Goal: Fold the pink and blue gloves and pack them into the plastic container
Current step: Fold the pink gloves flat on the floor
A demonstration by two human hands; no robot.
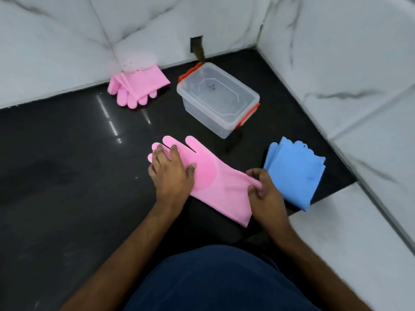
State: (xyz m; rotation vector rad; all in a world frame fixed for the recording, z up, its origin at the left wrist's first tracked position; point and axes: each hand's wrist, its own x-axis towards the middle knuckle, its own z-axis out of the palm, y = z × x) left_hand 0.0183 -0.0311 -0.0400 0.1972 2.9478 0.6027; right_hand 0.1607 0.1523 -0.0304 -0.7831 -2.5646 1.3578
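Pink glove [215, 185] lies flat on the black tabletop [67, 176], smooth with a round textured palm patch. My left hand [170, 173] presses its finger end, fingers spread; my right hand [265, 194] pinches the cuff. Clear container [224, 122] sits just beyond.

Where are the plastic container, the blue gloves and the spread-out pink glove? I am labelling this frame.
plastic container [203, 103]: head view, left side wall.
blue gloves [292, 171]: head view, middle of the top layer.
spread-out pink glove [221, 189]: head view, bare cuff between the hands.
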